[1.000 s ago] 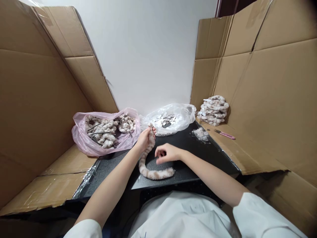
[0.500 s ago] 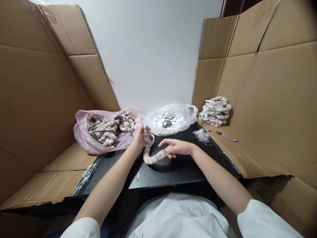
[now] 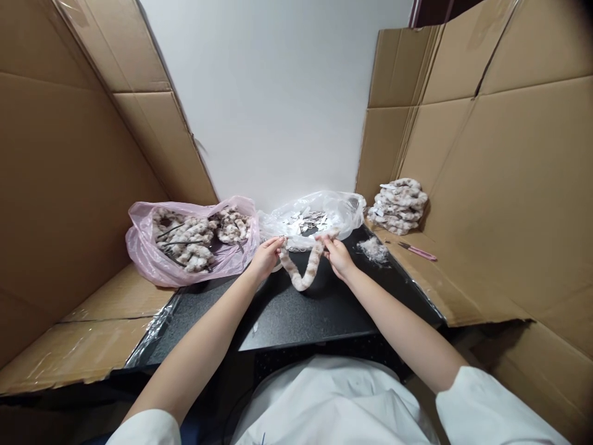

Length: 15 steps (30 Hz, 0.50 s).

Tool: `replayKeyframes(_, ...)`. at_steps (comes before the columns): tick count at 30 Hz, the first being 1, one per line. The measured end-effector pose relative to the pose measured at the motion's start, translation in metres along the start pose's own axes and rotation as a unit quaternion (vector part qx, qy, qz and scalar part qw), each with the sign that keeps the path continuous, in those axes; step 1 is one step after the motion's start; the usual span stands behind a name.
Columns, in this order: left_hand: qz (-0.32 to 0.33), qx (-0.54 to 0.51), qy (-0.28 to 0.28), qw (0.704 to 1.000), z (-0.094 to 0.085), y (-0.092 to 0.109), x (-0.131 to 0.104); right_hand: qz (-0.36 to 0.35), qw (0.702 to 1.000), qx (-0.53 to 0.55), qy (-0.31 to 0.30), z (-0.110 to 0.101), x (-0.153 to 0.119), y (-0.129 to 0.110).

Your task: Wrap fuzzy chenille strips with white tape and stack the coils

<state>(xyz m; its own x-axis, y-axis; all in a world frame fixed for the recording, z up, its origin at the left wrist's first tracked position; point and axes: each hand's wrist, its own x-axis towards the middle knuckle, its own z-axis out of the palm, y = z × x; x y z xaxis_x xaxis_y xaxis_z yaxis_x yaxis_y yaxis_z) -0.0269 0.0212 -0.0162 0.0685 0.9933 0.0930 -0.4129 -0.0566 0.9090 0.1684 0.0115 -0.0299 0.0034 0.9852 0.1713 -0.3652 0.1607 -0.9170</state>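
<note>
A fluffy strip (image 3: pixel 302 281), white with brown bands, hangs in a V between my two hands above the black table. My left hand (image 3: pixel 266 256) pinches one end of it. Near its other end, my right hand (image 3: pixel 338 254) is closed on the strip, and a short tip sticks out past the fingers. Behind the hands lies a clear plastic bag (image 3: pixel 349 216) with a pile of small white tags (image 3: pixel 309 220) on it. A white ring (image 3: pixel 277 267), partly hidden, lies beside my left hand.
At the left, a pink plastic bag (image 3: pixel 139 238) holds several fluffy brown-and-white pieces (image 3: pixel 192 235). To the right are a stack of fluffy rings (image 3: pixel 399 207), a tuft of loose fluff (image 3: pixel 373 250) and pink-handled thread snips (image 3: pixel 419 251). Cardboard walls (image 3: pixel 500 185) flank the black table (image 3: pixel 296 321).
My right hand has moved up and away from me with its end of the strip, so the strip now hangs as a V. The view has shifted slightly.
</note>
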Motion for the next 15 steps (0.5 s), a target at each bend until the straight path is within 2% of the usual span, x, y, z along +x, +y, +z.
replayKeyframes(4,-0.025,-0.002,-0.057,0.998,0.006,0.001,-0.008,0.014,0.998,0.030,-0.052,0.005,-0.005,-0.001)
replayKeyframes(7,-0.019,0.016,-0.055,0.998,0.008,0.003,-0.009,0.003,0.999,0.024,-0.021,0.001,-0.002,-0.009)
replayKeyframes(9,-0.007,0.020,-0.015,1.000,0.006,0.005,-0.006,-0.045,0.997,0.053,0.029,-0.006,0.003,-0.020)
replayKeyframes(11,0.015,0.040,0.051,0.998,0.000,0.006,-0.001,-0.093,0.988,0.097,0.070,-0.015,0.008,-0.030)
replayKeyframes(13,0.052,0.106,0.115,0.986,-0.006,0.006,0.002,-0.115,0.983,0.114,0.086,-0.022,0.010,-0.038)
replayKeyframes(15,0.105,0.204,0.145,0.962,-0.010,0.005,0.002,-0.109,0.989,0.073,0.073,-0.025,0.010,-0.038)
